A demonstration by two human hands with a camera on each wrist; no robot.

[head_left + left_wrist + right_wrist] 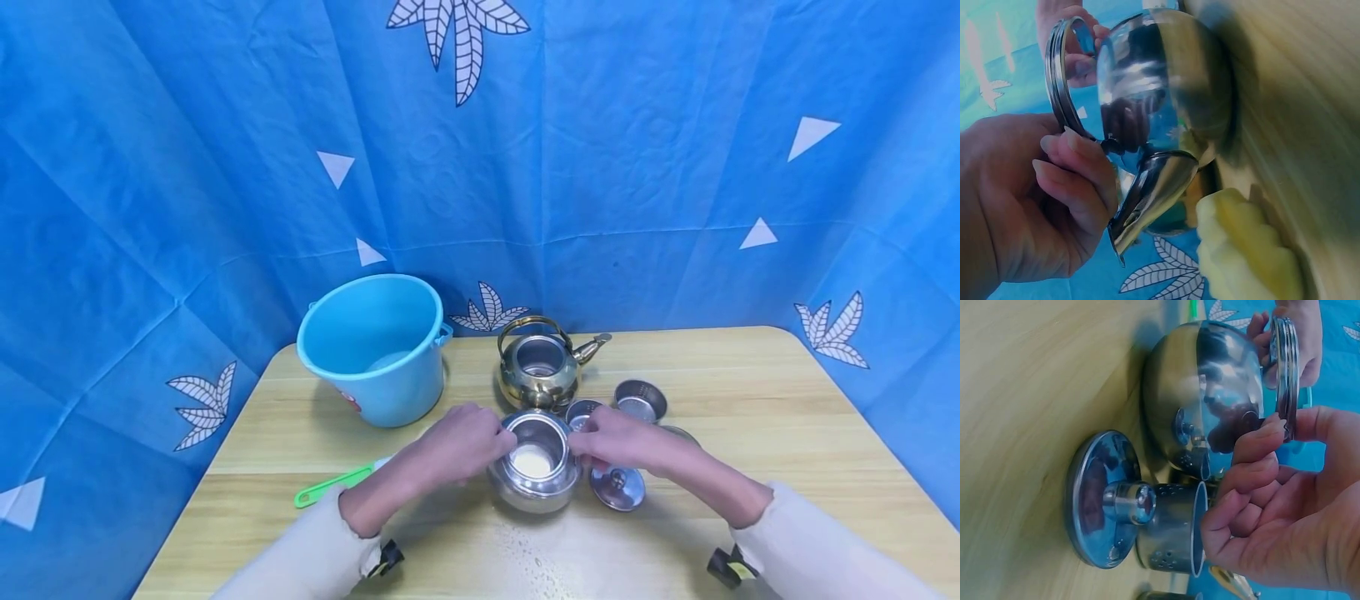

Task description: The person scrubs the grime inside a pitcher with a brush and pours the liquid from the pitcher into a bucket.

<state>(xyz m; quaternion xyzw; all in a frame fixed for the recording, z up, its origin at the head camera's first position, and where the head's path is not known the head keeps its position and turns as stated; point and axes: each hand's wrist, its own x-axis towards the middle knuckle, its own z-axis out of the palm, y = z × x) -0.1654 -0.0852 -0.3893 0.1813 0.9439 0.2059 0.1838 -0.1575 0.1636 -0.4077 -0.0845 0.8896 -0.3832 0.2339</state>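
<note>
A shiny silver teapot [534, 497] without its lid stands on the wooden table between the two hands. My left hand [465, 440] pinches the spout-side end of its metal handle [1059, 75]; the spout [1157, 194] points out below those fingers in the left wrist view. My right hand [617, 437] pinches the other end of the handle between thumb and fingers. Next to the right hand lies a round silver lid [1094, 503] with a knob. A perforated metal strainer cup [1169, 528] stands just beyond the lid.
A gold-toned teapot [536, 385] stands right behind the silver one. Further right is another metal cup [640, 400]. A light-blue bucket [390, 392] occupies the back left. By the left arm lie a green-handled tool [333, 486] and a yellow wavy sponge [1247, 250].
</note>
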